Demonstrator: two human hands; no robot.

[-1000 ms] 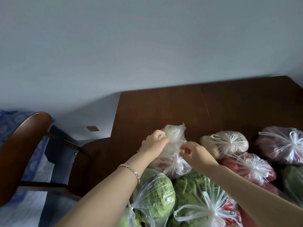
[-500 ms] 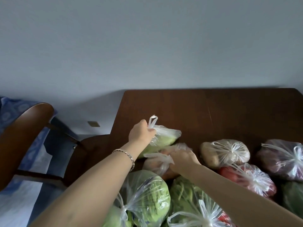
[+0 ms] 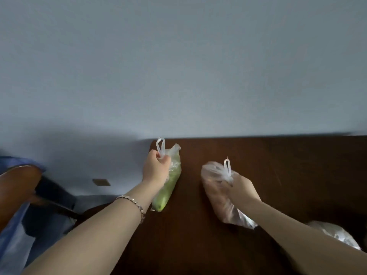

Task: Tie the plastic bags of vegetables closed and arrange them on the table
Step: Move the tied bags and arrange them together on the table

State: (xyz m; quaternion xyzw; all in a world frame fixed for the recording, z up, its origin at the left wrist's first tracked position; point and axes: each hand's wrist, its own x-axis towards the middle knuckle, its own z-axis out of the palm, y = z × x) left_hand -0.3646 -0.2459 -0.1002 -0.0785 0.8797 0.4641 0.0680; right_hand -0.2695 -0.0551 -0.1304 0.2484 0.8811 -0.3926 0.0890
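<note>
In the head view, the left hand (image 3: 156,167), just left of the frame's centre, has its fingers curled tight round the knotted neck of a clear bag of green vegetables (image 3: 171,183), which lies near the far left corner of the dark wooden table (image 3: 288,167). Right of centre, the right hand (image 3: 241,187) pinches the tied top of a second bag with pale, blurred contents (image 3: 215,195), well apart from the first. A third tied bag (image 3: 333,233) shows at the lower right edge, and a wooden chair (image 3: 15,187) stands at the left edge.

Three plastic bags (image 3: 168,187) (image 3: 216,195) (image 3: 335,233), two hands (image 3: 155,167) (image 3: 241,187), one table (image 3: 278,155), one chair (image 3: 15,187).
</note>
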